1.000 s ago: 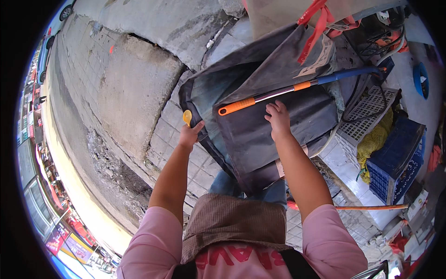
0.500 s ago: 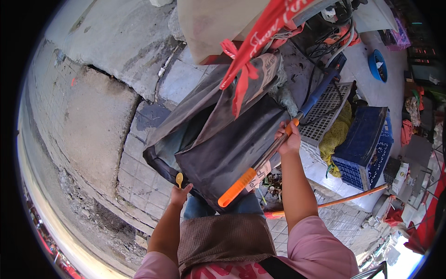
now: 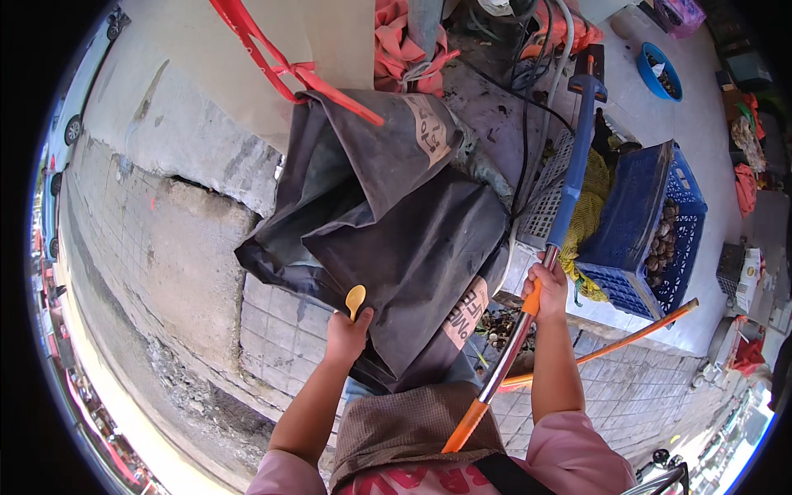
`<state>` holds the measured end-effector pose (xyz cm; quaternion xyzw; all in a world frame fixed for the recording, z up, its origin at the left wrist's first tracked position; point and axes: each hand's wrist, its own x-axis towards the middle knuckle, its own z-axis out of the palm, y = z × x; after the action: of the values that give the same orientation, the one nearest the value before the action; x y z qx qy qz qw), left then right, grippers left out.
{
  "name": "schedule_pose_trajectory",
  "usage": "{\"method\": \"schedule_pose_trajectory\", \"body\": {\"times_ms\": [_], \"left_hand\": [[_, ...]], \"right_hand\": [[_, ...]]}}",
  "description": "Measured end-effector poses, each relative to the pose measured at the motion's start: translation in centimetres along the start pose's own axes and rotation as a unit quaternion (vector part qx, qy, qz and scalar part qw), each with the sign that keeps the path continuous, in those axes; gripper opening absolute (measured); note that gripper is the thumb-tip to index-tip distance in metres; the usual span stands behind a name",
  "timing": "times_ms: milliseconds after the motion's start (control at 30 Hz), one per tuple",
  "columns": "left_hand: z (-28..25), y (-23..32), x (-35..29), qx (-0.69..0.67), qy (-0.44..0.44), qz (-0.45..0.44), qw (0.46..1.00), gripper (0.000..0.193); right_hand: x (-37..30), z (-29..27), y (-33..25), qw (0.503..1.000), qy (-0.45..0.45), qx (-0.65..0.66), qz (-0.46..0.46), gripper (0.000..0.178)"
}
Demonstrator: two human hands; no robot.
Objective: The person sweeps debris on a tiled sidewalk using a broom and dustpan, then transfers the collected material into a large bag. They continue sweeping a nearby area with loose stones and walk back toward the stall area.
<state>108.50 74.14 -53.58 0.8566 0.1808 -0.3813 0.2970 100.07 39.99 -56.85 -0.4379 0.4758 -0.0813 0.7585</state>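
My left hand [image 3: 346, 338] is closed with a small yellow spoon [image 3: 355, 299] sticking up out of it. It is at the near edge of a large dark grey fabric sheet [image 3: 404, 256], which hangs in folds in front of me. I cannot tell whether the fingers also pinch the fabric. My right hand [image 3: 546, 293] is wrapped around an orange grip on a long pole [image 3: 518, 337]. The pole has a silver metal section, a second orange grip at its near end by my apron, and a blue upper part [image 3: 569, 186] reaching away from me.
Red ribbon [image 3: 305, 78] is tied at the sheet's far corner. To the right are a grey perforated crate [image 3: 549, 194], a yellow net bag [image 3: 592, 194], a blue crate [image 3: 691, 223] holding shells, and an orange stick [image 3: 635, 345]. Farther off sits a blue basin [image 3: 660, 73].
The pole has swung from a slant across the sheet to a steeper line on its right, its near end now by my apron. My left hand, still with the spoon, has shifted right.
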Motion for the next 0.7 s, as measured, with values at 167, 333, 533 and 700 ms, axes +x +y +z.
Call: {"method": "schedule_pose_trajectory", "body": {"times_ms": [167,333,533,700], "left_hand": [[3.4,13.5,-1.4,-0.158,-0.158,0.234,0.946,0.036],[8.7,27.0,0.3,-0.220,-0.201,0.259,0.919,0.033],[16.7,36.1,3.7,-0.083,-0.042,0.353,0.931,0.030],[20.3,31.7,1.2,0.107,-0.050,0.439,0.891,0.041]], "right_hand": [[-3.6,-6.8,-6.8,0.999,-0.009,-0.030,-0.030,0.031],[-9.2,-16.0,-10.3,0.991,0.007,-0.116,-0.059,0.031],[-18.1,-22.9,-11.3,0.978,0.056,-0.183,-0.086,0.028],[-22.3,-25.5,-7.2,0.924,0.173,-0.339,-0.029,0.018]]}}
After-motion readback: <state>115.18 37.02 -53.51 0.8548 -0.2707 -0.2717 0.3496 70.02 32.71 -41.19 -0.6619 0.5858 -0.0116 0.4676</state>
